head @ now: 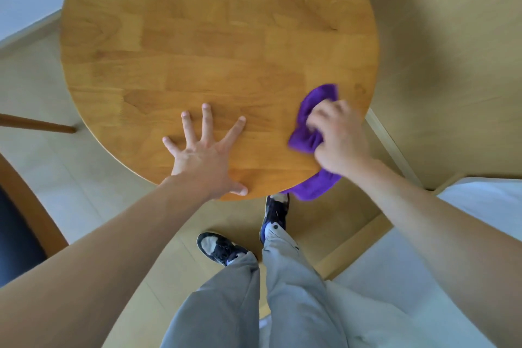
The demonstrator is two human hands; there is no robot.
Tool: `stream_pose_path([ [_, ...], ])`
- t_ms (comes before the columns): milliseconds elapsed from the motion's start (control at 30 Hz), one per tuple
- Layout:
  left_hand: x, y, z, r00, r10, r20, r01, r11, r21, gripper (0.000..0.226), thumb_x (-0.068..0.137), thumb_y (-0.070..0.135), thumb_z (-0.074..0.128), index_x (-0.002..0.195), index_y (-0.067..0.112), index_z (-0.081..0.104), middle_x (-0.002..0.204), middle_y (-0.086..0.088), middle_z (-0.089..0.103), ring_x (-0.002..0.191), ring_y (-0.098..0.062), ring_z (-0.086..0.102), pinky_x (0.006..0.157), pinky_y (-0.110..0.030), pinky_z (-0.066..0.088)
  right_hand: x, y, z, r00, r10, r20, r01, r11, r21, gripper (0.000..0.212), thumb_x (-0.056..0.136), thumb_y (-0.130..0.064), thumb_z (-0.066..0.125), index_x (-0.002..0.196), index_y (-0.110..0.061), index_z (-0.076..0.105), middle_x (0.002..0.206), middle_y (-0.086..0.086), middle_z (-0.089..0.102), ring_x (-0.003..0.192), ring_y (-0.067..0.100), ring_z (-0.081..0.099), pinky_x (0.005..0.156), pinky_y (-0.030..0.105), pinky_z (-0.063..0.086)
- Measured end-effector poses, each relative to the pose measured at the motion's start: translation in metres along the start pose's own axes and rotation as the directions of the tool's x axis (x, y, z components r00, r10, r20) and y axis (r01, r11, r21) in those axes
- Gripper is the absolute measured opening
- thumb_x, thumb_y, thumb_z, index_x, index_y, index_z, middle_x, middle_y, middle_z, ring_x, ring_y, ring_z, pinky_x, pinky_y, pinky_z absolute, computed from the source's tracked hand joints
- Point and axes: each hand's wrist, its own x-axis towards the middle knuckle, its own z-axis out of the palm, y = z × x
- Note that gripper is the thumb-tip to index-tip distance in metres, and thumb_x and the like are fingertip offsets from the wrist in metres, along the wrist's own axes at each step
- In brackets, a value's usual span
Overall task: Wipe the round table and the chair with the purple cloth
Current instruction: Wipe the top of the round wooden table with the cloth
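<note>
both forearms reach over round table. left hand flat, fingers splayed, holding nothing. right hand grips bunched purple cloth at near-right rim; cloth pokes beyond curled fingers, tail overhanging edge.
</note>
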Motion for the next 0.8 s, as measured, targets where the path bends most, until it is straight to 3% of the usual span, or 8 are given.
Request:
stream_pose_path([
  [100,0.001,0.003,-0.002,1.000,-0.019,0.012,0.019,1.000,0.001,0.144,0.056,0.081,0.076,0.147,0.051,-0.031,0.157,-0.013,-0.039,0.147,-0.051,-0.022,0.110,-0.079,0.018,0.024,0.003,-0.008,0.858,0.499,-0.119,-0.491,0.866,0.092,0.024,0.071,0.000,0.052,0.081,-0.022,0.055,0.104,0.000,0.056,0.102,0.035,0.049,0.083,0.044,0.040],
  [167,0.002,0.003,-0.003,1.000,-0.026,0.013,0.026,1.000,-0.002,0.145,0.055,0.080,0.078,0.147,0.051,-0.030,0.156,-0.013,-0.039,0.148,-0.051,-0.022,0.110,-0.079,0.018,0.029,-0.022,-0.006,0.814,0.564,-0.141,-0.565,0.824,0.032,0.020,0.075,-0.006,0.055,0.085,-0.024,0.056,0.109,0.001,0.054,0.106,0.034,0.047,0.084,0.045,0.040],
  [333,0.001,0.004,-0.003,0.999,-0.038,0.002,0.038,0.999,0.001,0.145,0.053,0.082,0.077,0.147,0.052,-0.030,0.157,-0.013,-0.039,0.148,-0.050,-0.022,0.111,-0.077,0.020,-0.024,-0.083,0.018,0.997,0.042,0.071,-0.039,0.998,-0.049,0.031,0.060,-0.010,0.067,0.090,-0.018,0.062,0.102,0.002,0.056,0.097,0.033,0.050,0.075,0.046,0.044],
  [433,0.001,0.005,-0.002,0.999,-0.045,-0.007,0.045,0.999,0.009,0.144,0.053,0.085,0.074,0.147,0.052,-0.030,0.156,-0.013,-0.039,0.148,-0.049,-0.020,0.111,-0.076,0.021,-0.033,-0.065,0.021,0.949,-0.293,0.118,0.289,0.956,0.052,0.024,0.064,-0.011,0.048,0.084,-0.015,0.061,0.096,0.000,0.057,0.092,0.031,0.051,0.071,0.044,0.042],
  [500,0.001,0.004,-0.002,0.999,-0.047,-0.020,0.047,0.999,0.000,0.144,0.053,0.084,0.074,0.147,0.052,-0.030,0.157,-0.012,-0.038,0.149,-0.049,-0.020,0.112,-0.076,0.020,-0.015,-0.039,0.014,0.916,-0.374,0.145,0.367,0.927,0.071,0.026,0.060,-0.010,0.047,0.081,-0.018,0.060,0.094,-0.001,0.056,0.092,0.029,0.050,0.071,0.041,0.039],
  [633,-0.001,0.007,-0.004,0.998,-0.059,0.009,0.059,0.998,-0.014,0.144,0.053,0.081,0.078,0.148,0.052,-0.027,0.157,-0.012,-0.037,0.149,-0.049,-0.020,0.114,-0.074,0.019,0.032,0.019,-0.005,0.997,0.035,-0.070,-0.028,0.994,0.106,0.023,0.056,-0.007,0.049,0.075,-0.019,0.057,0.089,0.000,0.057,0.084,0.031,0.052,0.071,0.040,0.038],
  [700,0.001,0.013,-0.011,0.997,-0.077,0.003,0.077,0.996,-0.044,0.139,0.055,0.076,0.081,0.152,0.047,-0.015,0.159,-0.015,-0.029,0.149,-0.048,-0.017,0.115,-0.072,0.020,0.047,0.034,-0.010,0.932,0.327,-0.155,-0.303,0.940,0.160,0.017,0.065,-0.008,0.050,0.075,-0.020,0.055,0.091,-0.001,0.056,0.087,0.031,0.050,0.074,0.040,0.039],
  [800,0.018,0.029,-0.033,0.993,-0.053,-0.105,0.035,0.985,-0.168,0.127,0.060,0.067,0.085,0.154,0.036,0.007,0.162,-0.008,-0.018,0.152,-0.038,-0.013,0.116,-0.069,0.022,0.054,0.021,-0.007,0.850,0.496,-0.179,-0.485,0.869,0.101,0.021,0.070,-0.003,0.055,0.079,-0.022,0.050,0.098,-0.001,0.052,0.094,0.030,0.047,0.078,0.039,0.037],
])
